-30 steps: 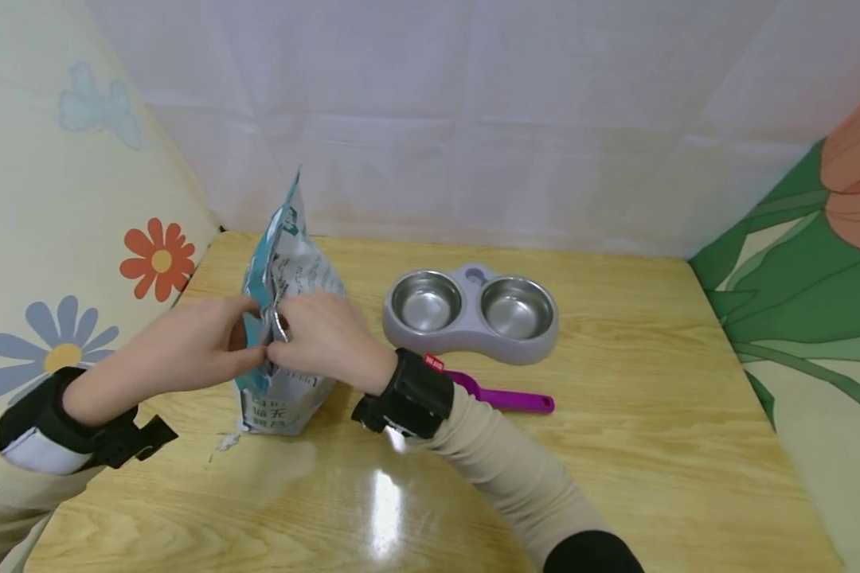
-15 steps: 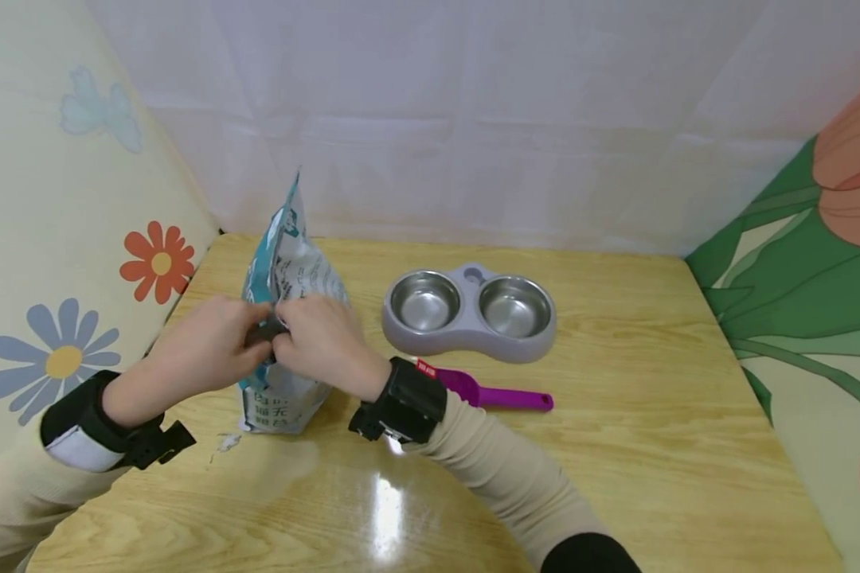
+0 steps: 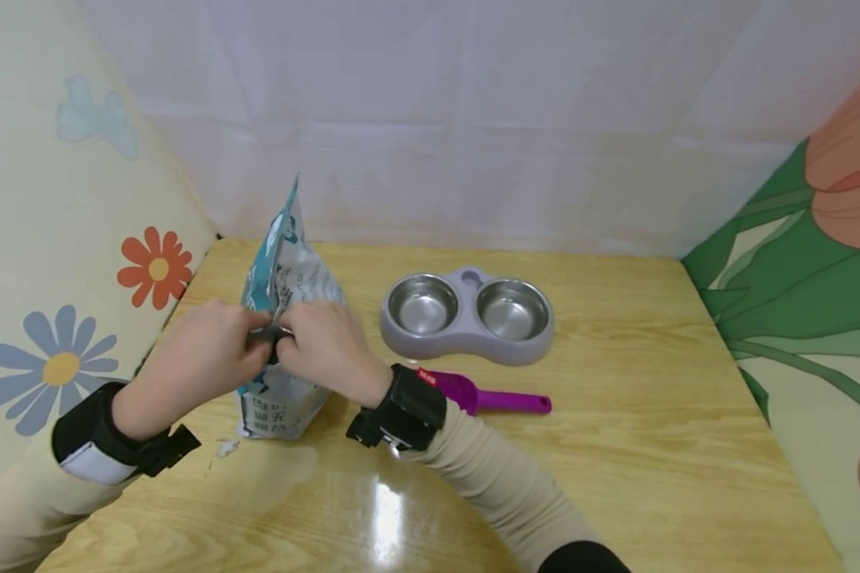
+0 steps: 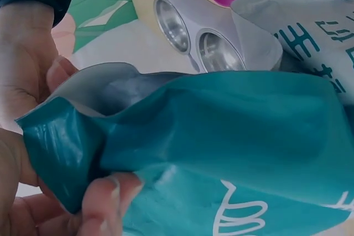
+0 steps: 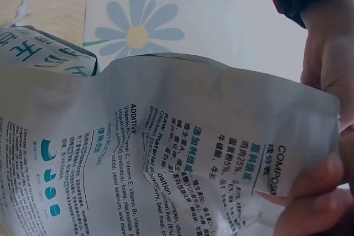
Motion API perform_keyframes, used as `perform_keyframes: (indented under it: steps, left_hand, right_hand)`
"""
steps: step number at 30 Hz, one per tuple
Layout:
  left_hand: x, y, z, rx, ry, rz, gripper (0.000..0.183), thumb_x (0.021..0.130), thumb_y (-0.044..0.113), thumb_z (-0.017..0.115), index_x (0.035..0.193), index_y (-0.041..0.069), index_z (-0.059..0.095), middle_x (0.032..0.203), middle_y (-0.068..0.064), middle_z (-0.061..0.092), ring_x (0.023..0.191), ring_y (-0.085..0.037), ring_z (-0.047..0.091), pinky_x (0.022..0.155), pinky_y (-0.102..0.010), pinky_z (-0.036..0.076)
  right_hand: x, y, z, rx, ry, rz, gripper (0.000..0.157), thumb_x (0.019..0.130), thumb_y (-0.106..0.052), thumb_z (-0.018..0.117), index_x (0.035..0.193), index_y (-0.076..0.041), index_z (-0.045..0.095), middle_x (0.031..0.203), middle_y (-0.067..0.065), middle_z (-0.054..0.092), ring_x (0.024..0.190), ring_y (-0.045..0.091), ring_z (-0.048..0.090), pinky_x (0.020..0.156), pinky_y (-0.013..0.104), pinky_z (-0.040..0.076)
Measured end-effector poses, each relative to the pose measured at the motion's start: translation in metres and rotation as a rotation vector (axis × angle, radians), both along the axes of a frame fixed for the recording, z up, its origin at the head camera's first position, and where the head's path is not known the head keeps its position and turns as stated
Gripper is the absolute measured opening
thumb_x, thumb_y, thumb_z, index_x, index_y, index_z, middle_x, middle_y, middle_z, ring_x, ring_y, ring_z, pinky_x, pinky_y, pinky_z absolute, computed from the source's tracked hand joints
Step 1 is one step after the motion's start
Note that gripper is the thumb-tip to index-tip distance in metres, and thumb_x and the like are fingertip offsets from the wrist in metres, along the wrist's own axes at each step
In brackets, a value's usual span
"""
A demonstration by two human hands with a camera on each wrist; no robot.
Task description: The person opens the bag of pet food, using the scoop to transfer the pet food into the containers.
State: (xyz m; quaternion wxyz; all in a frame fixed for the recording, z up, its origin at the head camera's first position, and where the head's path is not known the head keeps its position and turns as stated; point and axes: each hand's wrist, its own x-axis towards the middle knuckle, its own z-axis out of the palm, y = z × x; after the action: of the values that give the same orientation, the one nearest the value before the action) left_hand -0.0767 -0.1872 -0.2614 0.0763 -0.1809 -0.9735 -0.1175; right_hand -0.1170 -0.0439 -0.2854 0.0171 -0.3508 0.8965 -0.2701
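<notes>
A teal and silver-white pet food bag [image 3: 304, 274] stands upright at the left of the table, with printed text on its sides. My left hand [image 3: 215, 346] pinches the teal panel at the near end of the bag's top edge. Opposite it, my right hand [image 3: 326, 346] pinches the silver-white panel [image 5: 166, 136] between thumb and fingers. A dark gap shows between the two hands. In the left wrist view the bag's mouth [image 4: 124, 89] is parted, its silvery inside showing; the contents are hidden.
A lilac double bowl stand [image 3: 466, 344] with two steel bowls sits right of the bag. In front of it lies a purple scoop [image 3: 512, 402], partly behind my right wrist. A small whitish patch [image 3: 225, 448] marks the wooden table [image 3: 638, 446]. Walls rise behind and at both sides.
My left wrist has shifted rightward and my fingers have regripped the bag's edge. The near end of the mouth has parted into a dark gap. Bowls and scoop are unmoved.
</notes>
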Motion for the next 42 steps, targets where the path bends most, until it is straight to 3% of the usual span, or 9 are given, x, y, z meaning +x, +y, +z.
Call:
perform_keyframes:
  steps: [6,11,17,21,25,30,34,38,42]
  left_hand:
    - [0.003,0.0,0.0,-0.036,0.084,0.002,0.031,0.072,0.003,0.055,0.053,0.014,0.034,0.046,0.005,0.023,0.037,-0.01,0.026,0.038,-0.024,0.02]
    - [0.004,0.0,-0.001,-0.031,0.088,0.015,0.029,0.072,0.002,0.055,0.053,0.013,0.035,0.044,0.005,0.024,0.037,-0.01,0.026,0.038,-0.024,0.02]
    - [0.005,-0.002,0.0,-0.001,0.051,0.034,0.024,0.073,0.004,0.054,0.058,0.011,0.036,0.046,0.004,0.027,0.037,-0.01,0.028,0.038,-0.025,0.021]
    - [0.007,-0.003,0.0,0.004,0.012,0.023,0.02,0.075,0.006,0.055,0.062,0.01,0.04,0.046,0.005,0.027,0.036,-0.009,0.028,0.038,-0.024,0.022]
    - [0.01,-0.007,0.001,0.044,-0.066,0.002,0.007,0.077,0.008,0.057,0.08,0.002,0.054,0.045,0.006,0.031,0.036,-0.009,0.029,0.038,-0.024,0.022]
    - [0.008,-0.015,0.003,0.133,-0.161,-0.091,0.03,0.079,0.01,0.062,0.103,-0.007,0.057,0.051,0.009,0.045,0.041,-0.004,0.04,0.041,-0.023,0.034]
    - [0.005,-0.013,0.005,0.122,-0.156,-0.09,0.023,0.08,0.016,0.065,0.091,-0.002,0.057,0.052,0.008,0.045,0.042,-0.005,0.04,0.041,-0.024,0.034]
    - [-0.001,-0.005,0.005,0.045,-0.098,-0.004,0.019,0.081,0.015,0.061,0.077,0.004,0.046,0.05,0.002,0.035,0.038,-0.01,0.036,0.038,-0.026,0.028]
    - [-0.005,-0.001,0.004,-0.017,-0.021,0.044,0.023,0.08,0.015,0.06,0.075,0.002,0.041,0.051,-0.001,0.033,0.037,-0.013,0.036,0.037,-0.026,0.027]
  right_hand:
    - [0.001,0.0,0.0,0.005,-0.01,-0.016,0.026,0.079,-0.01,0.056,0.057,-0.016,0.043,0.053,-0.006,0.042,0.044,0.006,0.041,0.039,0.018,0.029]
    - [0.001,0.001,-0.001,0.005,-0.033,-0.026,0.025,0.08,-0.011,0.056,0.059,-0.015,0.044,0.054,-0.006,0.043,0.045,0.006,0.042,0.04,0.018,0.029]
    - [0.001,0.006,-0.001,-0.001,-0.091,-0.052,0.026,0.08,-0.013,0.056,0.059,-0.014,0.042,0.053,-0.004,0.041,0.043,0.008,0.041,0.037,0.019,0.029]
    - [0.002,0.009,-0.001,-0.003,-0.082,-0.043,0.027,0.081,-0.015,0.057,0.059,-0.013,0.042,0.052,-0.004,0.038,0.041,0.008,0.038,0.037,0.019,0.028]
    - [0.002,0.009,-0.001,-0.006,-0.06,-0.035,0.028,0.08,-0.018,0.058,0.058,-0.014,0.041,0.05,-0.006,0.035,0.039,0.007,0.036,0.036,0.019,0.026]
    - [0.001,0.006,0.0,-0.012,-0.077,-0.03,0.028,0.082,-0.021,0.058,0.059,-0.014,0.043,0.05,-0.006,0.037,0.039,0.006,0.038,0.036,0.018,0.027]
    - [-0.005,0.004,0.003,-0.003,-0.104,-0.033,0.026,0.084,-0.022,0.058,0.063,-0.014,0.045,0.054,-0.005,0.041,0.043,0.006,0.041,0.038,0.018,0.031]
    - [-0.01,0.002,0.007,0.01,-0.071,-0.045,0.024,0.083,-0.022,0.058,0.064,-0.014,0.046,0.055,-0.005,0.042,0.045,0.007,0.043,0.039,0.018,0.032]
    - [-0.013,-0.003,0.008,0.013,-0.019,-0.041,0.022,0.082,-0.021,0.059,0.064,-0.015,0.046,0.056,-0.005,0.043,0.047,0.006,0.043,0.04,0.018,0.032]
